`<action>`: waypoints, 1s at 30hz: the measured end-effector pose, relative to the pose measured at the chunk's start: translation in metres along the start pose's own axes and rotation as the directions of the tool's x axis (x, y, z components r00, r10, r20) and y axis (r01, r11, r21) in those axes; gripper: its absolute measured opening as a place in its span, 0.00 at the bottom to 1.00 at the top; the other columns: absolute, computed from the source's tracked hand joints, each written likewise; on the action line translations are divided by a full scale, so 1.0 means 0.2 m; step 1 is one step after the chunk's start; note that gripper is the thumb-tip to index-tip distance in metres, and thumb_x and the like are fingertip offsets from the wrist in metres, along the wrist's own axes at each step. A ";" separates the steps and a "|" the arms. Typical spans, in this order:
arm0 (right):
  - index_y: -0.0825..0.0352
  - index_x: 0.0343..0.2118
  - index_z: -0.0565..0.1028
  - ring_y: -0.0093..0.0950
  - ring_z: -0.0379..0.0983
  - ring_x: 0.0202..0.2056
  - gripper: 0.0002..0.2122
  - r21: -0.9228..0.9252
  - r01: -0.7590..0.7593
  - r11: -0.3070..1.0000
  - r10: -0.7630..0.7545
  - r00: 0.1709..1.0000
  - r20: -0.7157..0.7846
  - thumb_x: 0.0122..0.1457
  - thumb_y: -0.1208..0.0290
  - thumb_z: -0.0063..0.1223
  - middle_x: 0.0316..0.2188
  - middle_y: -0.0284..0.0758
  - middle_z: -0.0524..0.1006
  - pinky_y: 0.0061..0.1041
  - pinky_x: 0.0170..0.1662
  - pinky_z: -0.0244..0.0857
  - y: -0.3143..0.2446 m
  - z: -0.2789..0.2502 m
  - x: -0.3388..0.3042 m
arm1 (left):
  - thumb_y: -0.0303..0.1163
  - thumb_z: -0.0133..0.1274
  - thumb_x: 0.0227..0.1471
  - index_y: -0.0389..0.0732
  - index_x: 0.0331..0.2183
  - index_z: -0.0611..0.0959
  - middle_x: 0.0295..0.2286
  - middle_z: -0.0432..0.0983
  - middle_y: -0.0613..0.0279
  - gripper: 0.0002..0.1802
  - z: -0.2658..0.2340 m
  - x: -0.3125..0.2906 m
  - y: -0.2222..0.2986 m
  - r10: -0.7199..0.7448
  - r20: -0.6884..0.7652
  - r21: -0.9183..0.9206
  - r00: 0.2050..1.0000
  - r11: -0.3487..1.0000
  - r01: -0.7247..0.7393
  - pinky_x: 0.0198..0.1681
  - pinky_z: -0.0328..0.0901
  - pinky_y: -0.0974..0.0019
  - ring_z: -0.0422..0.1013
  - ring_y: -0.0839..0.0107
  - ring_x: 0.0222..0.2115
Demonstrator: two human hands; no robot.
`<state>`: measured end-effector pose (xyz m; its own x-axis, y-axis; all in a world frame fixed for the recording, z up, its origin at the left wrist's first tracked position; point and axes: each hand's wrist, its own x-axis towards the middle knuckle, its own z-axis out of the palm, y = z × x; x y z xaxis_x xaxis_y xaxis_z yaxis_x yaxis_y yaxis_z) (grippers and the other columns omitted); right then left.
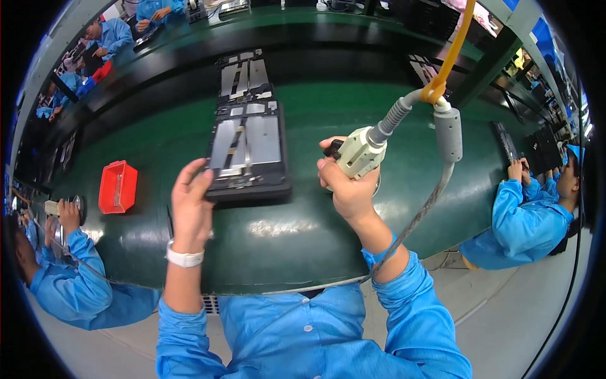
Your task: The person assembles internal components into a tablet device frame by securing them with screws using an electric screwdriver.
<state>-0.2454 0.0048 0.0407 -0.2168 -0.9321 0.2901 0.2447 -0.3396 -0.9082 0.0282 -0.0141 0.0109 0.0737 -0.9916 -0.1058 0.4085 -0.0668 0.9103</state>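
The right hand (352, 189) grips a corded tool (363, 153), while the device (260, 142) could slide if the half-curled left hand (191, 211) beside its left edge, hold unclear, isn't steadying it.

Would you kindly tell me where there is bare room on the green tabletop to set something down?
Bare green tabletop shows between the forearms, between the red bin and the left hand, and just right of the grey cable. It is crowded around the two black-framed panels and at the right hand, which grips the corded tool.
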 end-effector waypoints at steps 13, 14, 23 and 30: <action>0.72 0.39 0.71 0.17 0.68 0.18 0.12 -0.184 0.109 0.977 -0.115 0.993 -0.023 0.50 0.86 0.53 0.23 0.32 0.73 0.17 0.19 0.62 0.05 -0.09 0.01 | 0.28 0.49 0.62 0.39 0.54 0.76 0.45 0.77 0.60 0.19 -0.58 1.09 0.29 0.096 -0.432 0.136 0.897 0.990 -0.040 0.53 0.61 0.48 0.72 0.65 0.46; 0.72 0.39 0.72 0.17 0.68 0.18 0.12 -0.210 0.139 0.968 -0.146 0.989 -0.021 0.50 0.86 0.54 0.23 0.31 0.73 0.16 0.19 0.61 0.06 -0.11 0.01 | 0.28 0.53 0.59 0.39 0.50 0.80 0.43 0.79 0.62 0.17 -0.57 1.13 0.25 0.153 -0.462 0.184 0.873 0.980 -0.074 0.52 0.63 0.53 0.73 0.66 0.44; 0.72 0.36 0.77 0.14 0.68 0.26 0.10 -0.214 0.198 0.956 -0.220 0.972 -0.084 0.49 0.83 0.59 0.23 0.26 0.73 0.16 0.29 0.62 -0.02 -0.09 0.08 | 0.54 0.65 0.43 0.29 0.44 0.81 0.41 0.78 0.39 0.38 -0.06 1.16 0.03 0.428 0.352 0.922 0.832 -0.004 -0.388 0.49 0.68 0.58 0.76 0.50 0.43; 0.74 0.38 0.74 0.14 0.70 0.24 0.11 -0.080 0.072 0.994 -0.085 0.979 -0.183 0.50 0.85 0.56 0.26 0.31 0.76 0.16 0.27 0.64 -0.04 -0.18 0.18 | 0.49 0.75 0.34 0.25 0.54 0.72 0.47 0.76 0.41 0.52 0.10 1.39 0.06 0.055 -0.041 0.931 0.998 0.363 0.018 0.48 0.68 0.54 0.75 0.53 0.44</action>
<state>-0.2897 -0.0209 0.0468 -0.4065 -0.8608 0.3062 0.1525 -0.3944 -0.9062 0.0365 -0.2938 0.0009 0.1333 -0.9884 -0.0722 -0.6977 -0.1453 0.7015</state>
